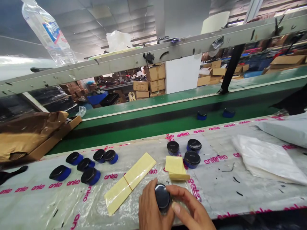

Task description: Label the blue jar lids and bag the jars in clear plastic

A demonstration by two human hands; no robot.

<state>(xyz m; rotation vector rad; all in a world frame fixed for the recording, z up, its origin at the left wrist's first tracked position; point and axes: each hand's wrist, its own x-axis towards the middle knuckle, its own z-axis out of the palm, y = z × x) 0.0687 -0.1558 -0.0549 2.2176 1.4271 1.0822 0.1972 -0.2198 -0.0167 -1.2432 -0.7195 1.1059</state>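
A small round jar with a glossy black lid (163,195) is between my hands at the table's near edge. My left hand (151,207) is wrapped around its left side. On the other side, my right hand (192,207) has its index finger and thumb against the jar's right edge. Just beyond are yellow sticker sheets (174,164), one edge folded up. A longer yellow strip (130,182) lies to the left. Three blue jars with black lids (192,158) stand behind the sticker sheets. Several similar jars (90,175) are grouped at the left.
Behind the plastic-covered table (216,191) runs a green conveyor belt (134,127) carrying two jars (201,115). White sheets (268,159) lie at the right and a cardboard box (35,137) at the left. Overhead, a metal rail (120,57) supports a plastic bottle (51,35).
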